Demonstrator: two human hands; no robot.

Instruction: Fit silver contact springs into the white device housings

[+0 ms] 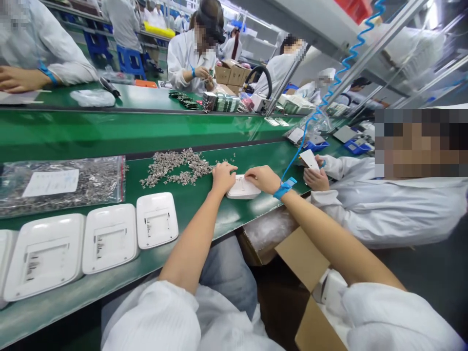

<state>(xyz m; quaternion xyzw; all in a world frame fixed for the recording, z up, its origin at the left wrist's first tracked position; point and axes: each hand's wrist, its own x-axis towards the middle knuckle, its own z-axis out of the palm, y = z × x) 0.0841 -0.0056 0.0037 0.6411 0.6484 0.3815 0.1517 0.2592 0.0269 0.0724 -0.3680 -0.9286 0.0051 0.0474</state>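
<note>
A white plastic housing (243,188) with rounded corners lies on the green bench between my hands. My left hand (223,178) grips its left side, fingers bent over the edge nearest the loose metal parts. At the far right of the housing, my right hand (266,178) has its fingertips pinched together over the recessed top; whatever they hold is too small or hidden. A blue wrist strap (285,188) circles my right wrist. Small silvery metal clips (175,166) lie in a loose pile just left of my left hand.
Several similar white housings (109,238) stand in a row along the bench's front left. Behind them lies a clear bag of metal parts (62,185). A coiled blue cord (329,92) hangs at right, near a co-worker's hands (317,179). Open cardboard boxes (303,258) stand below.
</note>
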